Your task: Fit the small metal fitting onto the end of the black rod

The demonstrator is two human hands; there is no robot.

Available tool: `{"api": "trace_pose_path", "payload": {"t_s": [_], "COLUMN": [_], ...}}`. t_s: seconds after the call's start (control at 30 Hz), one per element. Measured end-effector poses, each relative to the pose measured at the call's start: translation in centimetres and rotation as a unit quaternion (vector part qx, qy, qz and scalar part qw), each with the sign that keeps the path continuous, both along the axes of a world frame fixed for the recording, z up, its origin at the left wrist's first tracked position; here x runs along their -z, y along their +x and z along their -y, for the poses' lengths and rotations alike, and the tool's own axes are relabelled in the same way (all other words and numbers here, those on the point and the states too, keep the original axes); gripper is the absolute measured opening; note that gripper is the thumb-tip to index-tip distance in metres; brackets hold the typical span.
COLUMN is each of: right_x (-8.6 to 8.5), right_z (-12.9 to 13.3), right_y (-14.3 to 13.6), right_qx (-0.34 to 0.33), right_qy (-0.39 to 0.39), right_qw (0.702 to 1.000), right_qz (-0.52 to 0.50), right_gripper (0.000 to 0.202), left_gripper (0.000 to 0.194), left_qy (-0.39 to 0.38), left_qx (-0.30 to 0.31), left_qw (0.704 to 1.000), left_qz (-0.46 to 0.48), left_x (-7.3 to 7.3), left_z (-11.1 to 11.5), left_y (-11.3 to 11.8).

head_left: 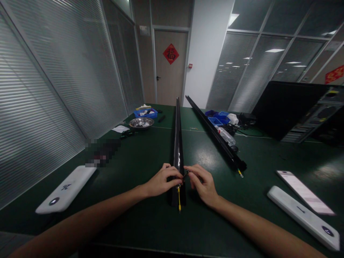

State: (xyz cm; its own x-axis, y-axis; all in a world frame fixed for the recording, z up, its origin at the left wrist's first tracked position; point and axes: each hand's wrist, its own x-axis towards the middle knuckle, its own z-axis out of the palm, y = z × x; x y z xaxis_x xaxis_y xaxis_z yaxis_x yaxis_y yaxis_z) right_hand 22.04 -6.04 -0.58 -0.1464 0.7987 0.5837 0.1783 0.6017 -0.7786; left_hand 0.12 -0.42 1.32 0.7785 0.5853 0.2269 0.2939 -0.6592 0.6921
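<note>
Left hand: the left hand (163, 182) lies over the near end of the central rail, fingers drawn close together with the thumb below; whether they grip the rail or a smaller piece at it, I cannot tell.
Right hand: the right hand (203, 182) is just beside the same end, fingers narrow, thumb and forefinger pinching a small metal part (187, 172) that points toward the left fingertips; its exact form is too small to tell.
Central rail: the long black rail (177, 143) lies lengthwise on the green desk (139, 154), running from the hands toward the desk's far edge.
Yellow lead: a short yellow lead (179, 197) hangs at the rail's near end, just below the left fingertips.
Second rail: another black rail (212, 132) lies slantwise to the right, well apart from the hands, with a yellow ring-terminal lead (240, 173) at its near end.
Left side: a white power bank (66, 190) lies near the left forearm; farther off are a round metal bowl (141, 123) and, just behind it, a blue tray (146, 114) with small items in it.
Right side: a phone (305, 191) with a lit screen lies beside a second white power bank (302, 215); a clear plastic bottle (226, 136) lies near blue bins (218, 117), and a black computer tower (290, 107) is beyond.
Background: a red diamond-shaped sign (171, 54) hangs on a closed wooden door (172, 84).
</note>
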Motion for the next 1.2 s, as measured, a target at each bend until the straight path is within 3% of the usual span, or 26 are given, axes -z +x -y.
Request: {"api": "trace_pose_path", "payload": {"t_s": [1.2], "right_x": [-0.13], "right_z": [0.02], "right_y": [0.05], "right_qx": [0.003], "right_qy": [0.015], "right_qw": [1.0], "right_qz": [0.023], "right_gripper": [0.027], "left_gripper": [0.015], "left_qy": [0.025], "left_qx": [0.004], "left_qw": [1.0], "left_qz": [0.008], "left_x": [0.22], "left_z": [-0.01], "left_y": [-0.08]}}
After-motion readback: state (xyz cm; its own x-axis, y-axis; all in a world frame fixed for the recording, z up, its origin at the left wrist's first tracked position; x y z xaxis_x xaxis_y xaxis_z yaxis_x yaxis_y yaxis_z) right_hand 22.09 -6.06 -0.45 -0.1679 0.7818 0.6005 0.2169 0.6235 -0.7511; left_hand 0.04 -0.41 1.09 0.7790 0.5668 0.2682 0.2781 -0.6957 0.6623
